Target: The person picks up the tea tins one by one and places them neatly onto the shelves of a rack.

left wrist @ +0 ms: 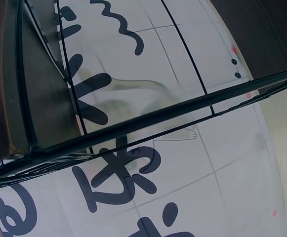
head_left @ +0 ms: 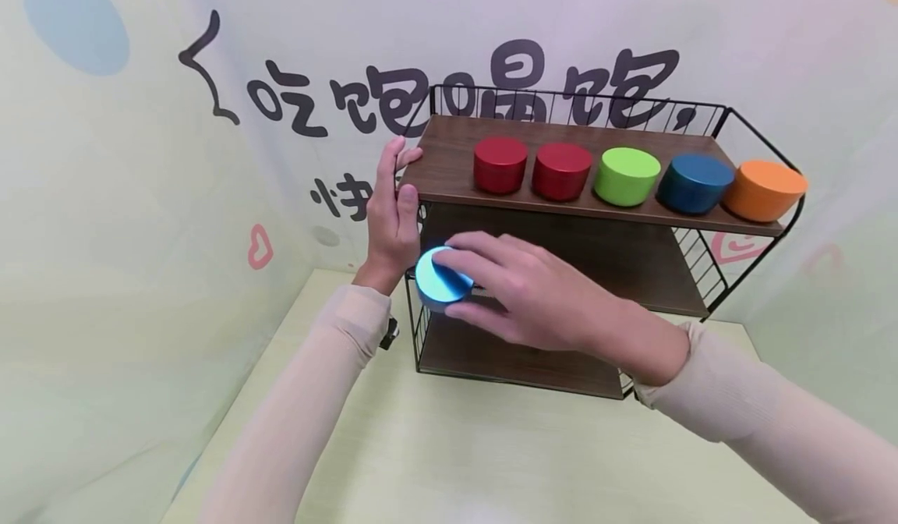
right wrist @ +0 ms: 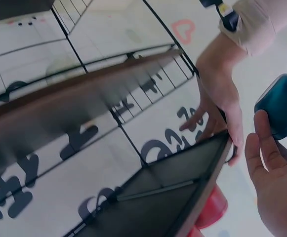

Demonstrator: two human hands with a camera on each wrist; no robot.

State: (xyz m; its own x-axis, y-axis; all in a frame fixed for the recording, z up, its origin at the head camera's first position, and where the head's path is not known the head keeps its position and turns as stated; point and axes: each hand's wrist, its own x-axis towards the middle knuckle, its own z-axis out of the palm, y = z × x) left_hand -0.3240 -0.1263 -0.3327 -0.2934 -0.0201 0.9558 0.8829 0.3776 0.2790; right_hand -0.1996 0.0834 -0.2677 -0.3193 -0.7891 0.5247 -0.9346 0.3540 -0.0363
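A three-tier shelf rack with dark wood boards (head_left: pixel 449 154) and a black wire frame stands before me. My left hand (head_left: pixel 393 224) grips the left end of its top board, thumb at the front corner. In the right wrist view that same left hand (right wrist: pixel 220 101) wraps the rack's side. My right hand (head_left: pixel 529 290) holds a shiny blue round tin (head_left: pixel 438 278) by its sides, in front of the rack's left side below the top board. The right wrist view shows the tin (right wrist: pixel 280 106) between fingers and thumb, clear of the boards.
Along the top board's front stand two red tins (head_left: pixel 500 167), a green tin (head_left: pixel 627 177), a dark blue tin (head_left: pixel 694 185) and an orange tin (head_left: pixel 765 191). The rack rests on a pale table (head_left: pixel 449 446). Behind hangs a white printed sheet (head_left: pixel 316 25).
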